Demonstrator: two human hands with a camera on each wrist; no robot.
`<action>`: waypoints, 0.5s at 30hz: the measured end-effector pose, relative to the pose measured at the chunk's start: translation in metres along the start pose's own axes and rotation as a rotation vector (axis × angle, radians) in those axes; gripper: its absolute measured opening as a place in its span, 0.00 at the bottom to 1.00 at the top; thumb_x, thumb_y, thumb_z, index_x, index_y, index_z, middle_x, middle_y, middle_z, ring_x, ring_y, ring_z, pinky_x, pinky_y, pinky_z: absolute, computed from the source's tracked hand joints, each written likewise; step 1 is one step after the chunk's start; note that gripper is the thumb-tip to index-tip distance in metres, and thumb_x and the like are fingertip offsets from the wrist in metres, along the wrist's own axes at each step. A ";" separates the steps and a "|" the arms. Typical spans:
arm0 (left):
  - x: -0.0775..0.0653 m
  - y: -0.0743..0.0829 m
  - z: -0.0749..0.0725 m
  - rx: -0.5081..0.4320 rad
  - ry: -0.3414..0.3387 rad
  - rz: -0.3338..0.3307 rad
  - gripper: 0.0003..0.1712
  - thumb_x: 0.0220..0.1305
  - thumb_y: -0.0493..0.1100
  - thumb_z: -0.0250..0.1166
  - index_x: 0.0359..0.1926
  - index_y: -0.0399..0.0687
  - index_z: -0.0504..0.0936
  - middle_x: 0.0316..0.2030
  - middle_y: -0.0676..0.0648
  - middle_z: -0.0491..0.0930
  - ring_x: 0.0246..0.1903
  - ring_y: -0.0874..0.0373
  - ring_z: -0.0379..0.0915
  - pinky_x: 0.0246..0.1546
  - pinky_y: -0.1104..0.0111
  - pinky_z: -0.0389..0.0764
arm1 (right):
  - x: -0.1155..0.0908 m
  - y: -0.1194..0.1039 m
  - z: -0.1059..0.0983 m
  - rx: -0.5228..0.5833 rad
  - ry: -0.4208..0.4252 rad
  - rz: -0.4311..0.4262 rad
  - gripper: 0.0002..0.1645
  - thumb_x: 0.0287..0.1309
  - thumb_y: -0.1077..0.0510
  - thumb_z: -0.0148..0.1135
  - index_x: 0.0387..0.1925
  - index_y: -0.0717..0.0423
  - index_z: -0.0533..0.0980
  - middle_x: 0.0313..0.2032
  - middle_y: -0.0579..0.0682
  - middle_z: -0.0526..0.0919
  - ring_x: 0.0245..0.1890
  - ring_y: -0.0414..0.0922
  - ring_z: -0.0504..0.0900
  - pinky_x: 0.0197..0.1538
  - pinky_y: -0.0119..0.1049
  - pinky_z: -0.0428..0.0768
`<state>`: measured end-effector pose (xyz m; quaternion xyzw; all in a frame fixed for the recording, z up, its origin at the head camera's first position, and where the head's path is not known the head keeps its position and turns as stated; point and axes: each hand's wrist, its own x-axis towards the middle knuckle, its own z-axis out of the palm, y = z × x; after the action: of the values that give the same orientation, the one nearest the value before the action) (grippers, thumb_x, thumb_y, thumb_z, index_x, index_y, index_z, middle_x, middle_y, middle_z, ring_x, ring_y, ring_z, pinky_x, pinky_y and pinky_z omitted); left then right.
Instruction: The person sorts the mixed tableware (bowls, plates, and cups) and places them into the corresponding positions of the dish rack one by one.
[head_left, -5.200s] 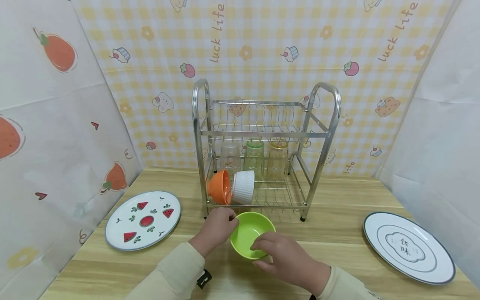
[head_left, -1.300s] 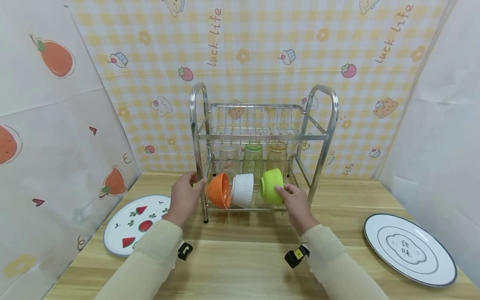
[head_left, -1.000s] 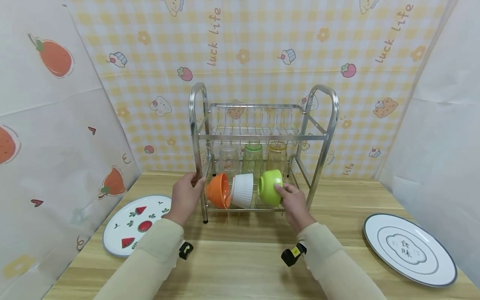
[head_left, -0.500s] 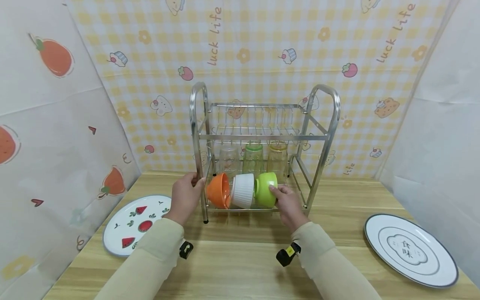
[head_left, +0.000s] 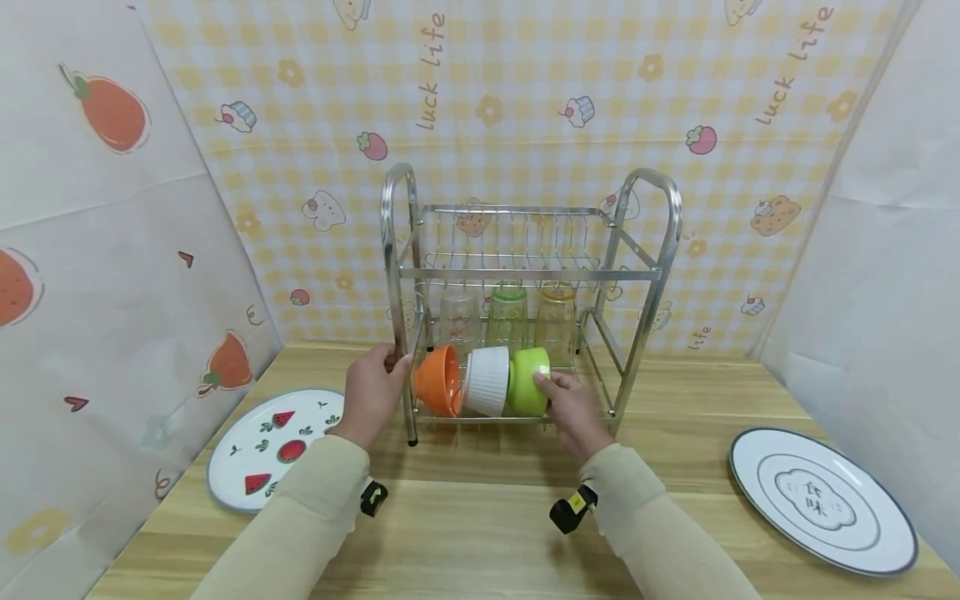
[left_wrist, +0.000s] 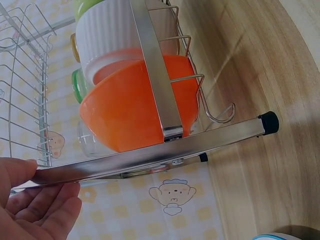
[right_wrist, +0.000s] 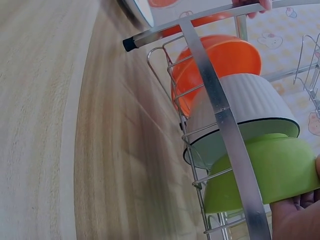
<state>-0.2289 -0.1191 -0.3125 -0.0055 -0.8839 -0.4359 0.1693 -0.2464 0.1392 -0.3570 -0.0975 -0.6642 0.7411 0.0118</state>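
In the head view my right hand (head_left: 573, 410) pinches the rim of a lime-green bowl (head_left: 529, 383), tipped on its side in the lower tier of a metal dish rack (head_left: 525, 273). Its base end sits against the white ribbed bowl (head_left: 487, 382). An orange bowl (head_left: 437, 382) lies sideways at the far left of that row. My left hand (head_left: 372, 392) grips the rack's left front post; the left wrist view shows thumb and fingers (left_wrist: 54, 210) on either side of this post. In the right wrist view the green bowl (right_wrist: 270, 172) nests partly into the white one (right_wrist: 250, 105).
Behind the bowls stand three glasses: clear (head_left: 459, 317), green-rimmed (head_left: 507, 317) and yellow-rimmed (head_left: 556, 321). A watermelon-patterned plate (head_left: 247, 454) lies left on the wooden table (head_left: 465, 533), partly behind the left forearm. A white plate with a dark rim (head_left: 825, 502) lies at right.
The green bowl went from the table, held in both hands, into the rack, then slid left against the white bowl with my right hand. My left hand moved to the rack post and stays there.
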 end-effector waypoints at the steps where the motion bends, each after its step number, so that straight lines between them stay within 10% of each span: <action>1: 0.000 0.000 0.000 0.001 0.001 0.001 0.14 0.70 0.42 0.58 0.46 0.33 0.79 0.41 0.37 0.82 0.41 0.47 0.78 0.41 0.56 0.81 | 0.000 0.001 0.000 -0.003 0.002 0.001 0.20 0.67 0.60 0.56 0.53 0.73 0.73 0.52 0.60 0.74 0.38 0.41 0.78 0.42 0.29 0.77; 15: -0.001 0.002 -0.001 0.003 -0.011 -0.020 0.14 0.70 0.42 0.58 0.46 0.34 0.79 0.41 0.37 0.82 0.39 0.48 0.77 0.40 0.58 0.80 | 0.001 0.006 0.003 -0.109 0.030 -0.027 0.17 0.65 0.58 0.60 0.47 0.69 0.77 0.45 0.55 0.78 0.37 0.42 0.77 0.42 0.35 0.76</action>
<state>-0.2277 -0.1185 -0.3102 0.0010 -0.8856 -0.4361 0.1600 -0.2469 0.1353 -0.3630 -0.1000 -0.7047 0.7019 0.0264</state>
